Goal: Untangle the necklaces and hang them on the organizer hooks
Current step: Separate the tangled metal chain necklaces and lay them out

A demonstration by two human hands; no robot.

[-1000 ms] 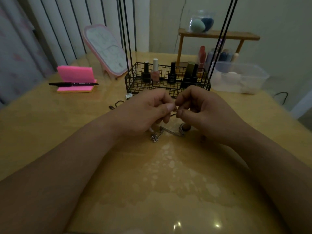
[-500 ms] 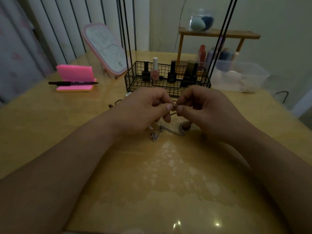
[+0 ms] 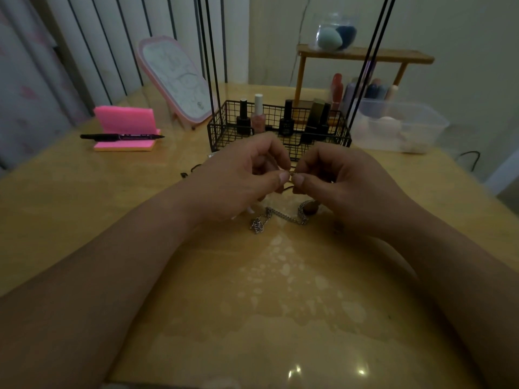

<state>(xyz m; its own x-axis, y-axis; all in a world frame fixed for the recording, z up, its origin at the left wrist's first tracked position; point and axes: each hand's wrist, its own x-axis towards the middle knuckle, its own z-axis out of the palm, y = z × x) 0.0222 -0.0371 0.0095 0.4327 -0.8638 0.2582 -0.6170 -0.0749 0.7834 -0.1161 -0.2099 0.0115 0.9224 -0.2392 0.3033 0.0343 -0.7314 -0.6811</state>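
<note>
A glossy yellow-wood table (image 3: 280, 304) fills the lower frame under dim light, with a striped wall behind it at upper left.

Compared with a second ago, both hands sit in nearly the same place at centre frame. The thumb tips have drawn a little apart, so a small metal piece (image 3: 292, 173) now shows between them. The silver chain (image 3: 283, 219) and the brown bead (image 3: 310, 207) lie where they lay before.

The broad stretch of table below the forearms, down to the bottom edge, carries only reflections. Just behind the knuckles stands a black wire basket (image 3: 222, 136) of nail polish bottles (image 3: 258, 119), its thin black rods (image 3: 209, 66) running out of the top of the frame. At left centre a black pen (image 3: 120, 136) rests on pink sticky notes (image 3: 125, 120), with a pink-framed mirror (image 3: 174, 80) leaning behind. A clear plastic box (image 3: 407, 127) sits at right centre.

The left hand (image 3: 238, 178) and right hand (image 3: 345, 183) have curled fingers, each pinching the small metal piece between thumb and forefinger, raised above the table. The silver chain lies on the table just below the hands, slack and kinked, its right end beside the bead under the right hand. Whether the pinched piece joins that chain cannot be told.
</note>
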